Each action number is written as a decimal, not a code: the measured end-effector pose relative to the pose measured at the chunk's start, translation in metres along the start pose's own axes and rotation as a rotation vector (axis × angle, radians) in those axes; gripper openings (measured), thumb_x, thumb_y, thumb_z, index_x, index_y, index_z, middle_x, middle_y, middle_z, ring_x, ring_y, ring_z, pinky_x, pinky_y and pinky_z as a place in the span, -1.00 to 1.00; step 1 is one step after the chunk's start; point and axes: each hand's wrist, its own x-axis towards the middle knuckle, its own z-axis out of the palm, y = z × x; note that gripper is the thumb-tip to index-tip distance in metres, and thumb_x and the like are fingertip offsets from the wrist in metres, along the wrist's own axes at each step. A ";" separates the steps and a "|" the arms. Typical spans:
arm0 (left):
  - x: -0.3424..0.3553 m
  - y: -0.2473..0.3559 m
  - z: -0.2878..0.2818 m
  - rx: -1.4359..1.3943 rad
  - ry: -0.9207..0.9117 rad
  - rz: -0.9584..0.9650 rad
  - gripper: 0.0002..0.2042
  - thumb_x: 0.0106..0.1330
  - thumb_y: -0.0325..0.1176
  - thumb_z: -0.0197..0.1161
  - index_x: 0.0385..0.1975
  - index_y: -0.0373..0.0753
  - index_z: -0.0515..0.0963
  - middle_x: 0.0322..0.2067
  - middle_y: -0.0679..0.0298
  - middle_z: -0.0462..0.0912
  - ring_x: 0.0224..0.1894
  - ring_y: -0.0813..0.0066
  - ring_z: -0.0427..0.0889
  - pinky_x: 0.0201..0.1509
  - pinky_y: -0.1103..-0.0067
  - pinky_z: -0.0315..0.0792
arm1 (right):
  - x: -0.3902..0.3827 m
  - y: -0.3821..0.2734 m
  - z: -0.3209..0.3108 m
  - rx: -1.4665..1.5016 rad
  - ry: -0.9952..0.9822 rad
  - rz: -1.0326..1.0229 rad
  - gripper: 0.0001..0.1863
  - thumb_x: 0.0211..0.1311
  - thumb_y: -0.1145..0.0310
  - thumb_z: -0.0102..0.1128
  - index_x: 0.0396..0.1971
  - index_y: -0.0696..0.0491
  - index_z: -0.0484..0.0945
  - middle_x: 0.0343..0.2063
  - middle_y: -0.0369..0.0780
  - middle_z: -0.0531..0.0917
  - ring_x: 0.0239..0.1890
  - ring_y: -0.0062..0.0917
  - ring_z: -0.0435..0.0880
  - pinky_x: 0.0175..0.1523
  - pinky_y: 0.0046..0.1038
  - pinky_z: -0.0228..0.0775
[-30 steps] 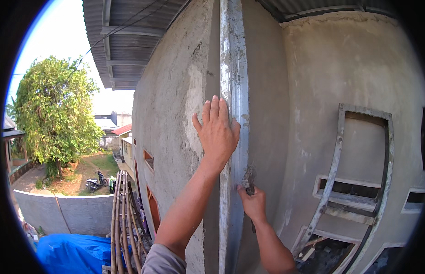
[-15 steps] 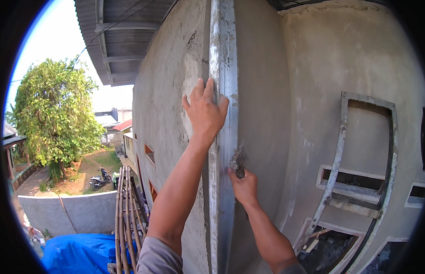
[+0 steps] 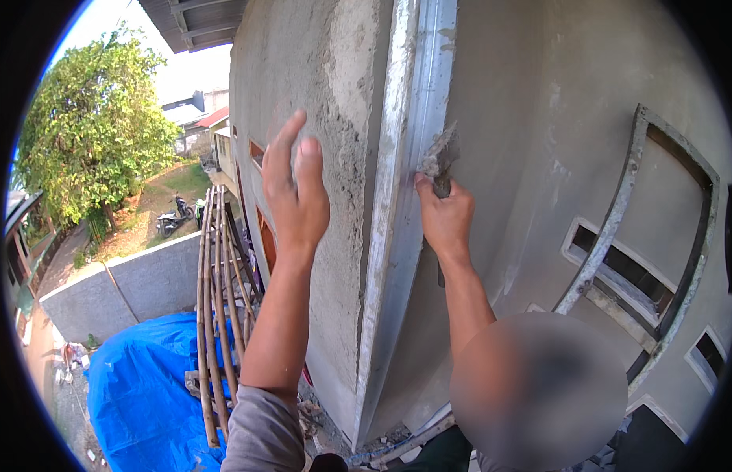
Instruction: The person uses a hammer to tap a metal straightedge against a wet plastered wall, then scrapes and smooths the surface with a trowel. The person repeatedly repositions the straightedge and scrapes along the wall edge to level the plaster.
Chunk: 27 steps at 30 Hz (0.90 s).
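Observation:
A long metal straightedge [image 3: 397, 157] stands upright along the corner of the plastered wall [image 3: 346, 157]. My left hand [image 3: 297, 197] is off the bar, raised before the rough plaster to its left, fingers stretched out and holding nothing. Wrapped round the handle of a mortar-caked trowel [image 3: 442, 153], my right hand [image 3: 447, 220] is at the bar's right side, its thumb against the metal. The trowel's blade points up beside the bar. A blurred round patch covers my right elbow.
Bamboo poles [image 3: 212, 315] lean at the lower left near a blue tarp [image 3: 138, 377]. A curved metal frame [image 3: 598, 259] stands by the right wall with small openings. Rubble lies at the foot of the corner. Beyond a low wall [image 3: 138, 275] are a motorbike and a tree.
My left hand has let go of the straightedge and moved left, away from it. The view has tilted downward; my right hand still holds the trowel by the bar.

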 end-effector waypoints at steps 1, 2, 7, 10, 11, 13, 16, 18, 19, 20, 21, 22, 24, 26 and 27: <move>-0.045 -0.011 -0.021 0.157 -0.016 0.081 -0.54 0.38 -0.10 0.03 0.16 -0.27 0.40 0.11 0.02 0.49 0.23 0.15 0.40 0.38 0.19 -0.06 | -0.001 -0.003 0.006 0.020 0.001 -0.017 -0.72 0.12 0.31 0.24 -0.48 0.29 0.57 -0.68 -0.07 0.58 -0.62 -0.40 0.54 -0.38 -0.34 0.36; -0.093 -0.018 -0.033 0.242 -0.086 0.108 -0.50 0.34 -0.07 0.10 0.17 -0.27 0.39 0.13 0.03 0.47 0.24 0.15 0.39 0.40 0.19 -0.13 | 0.001 -0.008 0.002 0.013 0.014 -0.044 -0.72 0.12 0.31 0.24 -0.47 0.29 0.57 -0.68 -0.08 0.59 -0.62 -0.40 0.54 -0.38 -0.35 0.36; -0.257 -0.029 -0.032 0.405 -0.360 -0.165 -0.22 0.08 -0.14 0.39 0.26 -0.34 0.20 0.29 -0.10 0.20 0.37 0.05 0.16 0.39 0.09 -0.16 | 0.001 -0.018 0.002 0.008 -0.017 -0.020 -0.74 0.15 0.32 0.22 -0.45 0.27 0.59 -0.65 -0.14 0.61 -0.58 -0.45 0.53 -0.33 -0.38 0.37; -0.282 -0.045 -0.021 0.487 -0.322 -0.125 -0.25 0.03 -0.35 0.41 0.25 -0.35 0.20 0.29 -0.12 0.20 0.36 0.02 0.17 0.37 0.07 -0.10 | -0.001 -0.020 0.006 -0.020 -0.041 0.047 -0.73 0.17 0.31 0.21 -0.45 0.27 0.59 -0.65 -0.17 0.60 -0.58 -0.47 0.52 -0.31 -0.38 0.37; -0.284 -0.049 -0.020 0.521 -0.307 -0.099 -0.26 0.03 -0.38 0.40 0.25 -0.35 0.20 0.29 -0.12 0.20 0.36 0.02 0.18 0.37 0.07 -0.09 | -0.002 -0.020 0.008 -0.034 -0.051 0.074 -0.73 0.17 0.30 0.21 -0.45 0.27 0.58 -0.66 -0.17 0.59 -0.58 -0.47 0.52 -0.31 -0.38 0.37; -0.284 -0.049 -0.019 0.537 -0.269 -0.081 -0.29 0.02 -0.47 0.35 0.24 -0.35 0.23 0.28 -0.11 0.23 0.34 0.04 0.21 0.38 0.07 -0.11 | -0.004 -0.021 0.012 -0.039 -0.048 0.061 -0.72 0.17 0.29 0.20 -0.45 0.26 0.58 -0.66 -0.18 0.59 -0.58 -0.48 0.52 -0.30 -0.38 0.37; -0.283 -0.052 -0.019 0.530 -0.265 -0.077 -0.27 -0.05 -0.52 0.35 0.23 -0.36 0.24 0.27 -0.09 0.25 0.34 0.05 0.24 0.39 0.07 -0.14 | -0.004 -0.017 0.015 -0.046 -0.039 0.044 -0.71 0.16 0.27 0.20 -0.46 0.26 0.58 -0.67 -0.18 0.58 -0.58 -0.48 0.51 -0.31 -0.39 0.36; -0.282 -0.053 -0.018 0.510 -0.253 -0.069 -0.25 -0.09 -0.54 0.34 0.23 -0.37 0.24 0.27 -0.09 0.27 0.33 0.06 0.25 0.39 0.07 -0.17 | -0.002 -0.014 0.015 -0.046 -0.027 0.028 -0.70 0.15 0.26 0.21 -0.46 0.25 0.58 -0.68 -0.18 0.58 -0.59 -0.49 0.50 -0.33 -0.39 0.36; -0.284 -0.052 -0.020 0.504 -0.250 -0.069 -0.24 -0.11 -0.55 0.34 0.23 -0.38 0.24 0.26 -0.08 0.27 0.33 0.06 0.25 0.40 0.07 -0.18 | -0.003 -0.013 0.015 -0.042 -0.020 0.022 -0.70 0.14 0.26 0.22 -0.47 0.25 0.58 -0.68 -0.18 0.58 -0.59 -0.49 0.50 -0.34 -0.38 0.36; -0.284 -0.053 -0.020 0.504 -0.252 -0.074 -0.24 -0.11 -0.55 0.33 0.23 -0.38 0.23 0.26 -0.09 0.27 0.33 0.06 0.25 0.40 0.08 -0.19 | -0.003 -0.012 0.015 -0.038 -0.013 0.017 -0.70 0.14 0.26 0.22 -0.48 0.25 0.57 -0.68 -0.18 0.57 -0.59 -0.49 0.50 -0.35 -0.38 0.36; -0.283 -0.053 -0.019 0.502 -0.254 -0.079 -0.24 -0.11 -0.55 0.32 0.23 -0.39 0.23 0.26 -0.09 0.27 0.33 0.06 0.25 0.40 0.08 -0.19 | -0.002 -0.011 0.014 -0.039 -0.018 0.011 -0.70 0.13 0.26 0.22 -0.50 0.25 0.57 -0.70 -0.19 0.57 -0.61 -0.50 0.49 -0.37 -0.38 0.35; -0.286 -0.052 -0.020 0.505 -0.257 -0.090 -0.24 -0.11 -0.56 0.32 0.23 -0.40 0.23 0.26 -0.09 0.28 0.33 0.06 0.25 0.40 0.08 -0.20 | -0.004 -0.011 0.013 -0.042 -0.028 0.009 -0.70 0.12 0.26 0.23 -0.52 0.24 0.56 -0.71 -0.20 0.56 -0.62 -0.51 0.48 -0.39 -0.38 0.34; -0.293 -0.049 -0.022 0.502 -0.258 -0.099 -0.26 -0.09 -0.57 0.29 0.23 -0.42 0.23 0.26 -0.11 0.26 0.34 0.04 0.24 0.41 0.08 -0.21 | -0.008 -0.009 0.012 -0.043 -0.038 0.016 -0.70 0.12 0.26 0.23 -0.55 0.24 0.55 -0.74 -0.23 0.53 -0.64 -0.54 0.45 -0.42 -0.39 0.32; -0.294 -0.051 -0.021 0.492 -0.239 -0.094 -0.27 -0.07 -0.58 0.26 0.23 -0.43 0.22 0.27 -0.13 0.25 0.34 0.02 0.23 0.41 0.08 -0.22 | -0.009 -0.011 0.014 -0.037 -0.030 0.021 -0.70 0.11 0.26 0.23 -0.58 0.23 0.54 -0.78 -0.26 0.50 -0.67 -0.58 0.41 -0.46 -0.41 0.29; -0.295 -0.052 -0.020 0.487 -0.224 -0.093 -0.28 -0.06 -0.59 0.24 0.24 -0.43 0.21 0.27 -0.14 0.24 0.35 0.01 0.22 0.41 0.09 -0.22 | -0.010 -0.013 0.014 -0.051 -0.049 0.037 -0.70 0.11 0.26 0.23 -0.58 0.22 0.54 -0.78 -0.27 0.49 -0.67 -0.59 0.40 -0.47 -0.41 0.29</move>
